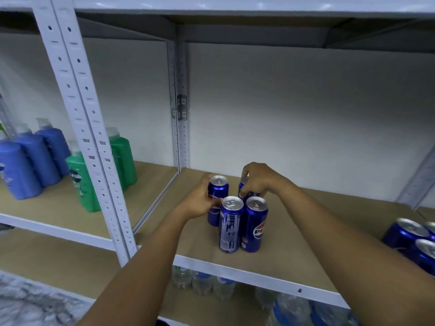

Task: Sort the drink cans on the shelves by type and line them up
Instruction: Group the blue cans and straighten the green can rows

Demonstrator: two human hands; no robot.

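Note:
Several tall blue Pepsi cans stand in a tight cluster on the brown shelf board [294, 231]. My left hand [200, 201] grips the back-left can [219, 187] by its side. My right hand [259, 178] covers the top of the back-right can [242, 188], which is mostly hidden. In front of these stand two more cans, a left one [229, 224] and a right one [254, 224] with its logo showing. Behind my left hand's fingers a further can [213, 216] is partly visible.
More blue cans [414, 241] sit at the shelf's right edge. White perforated posts [94, 142] divide the bays. The left bay holds blue bottles [30, 161] and green bottles [82, 182]. Water bottles [211, 285] fill the shelf below.

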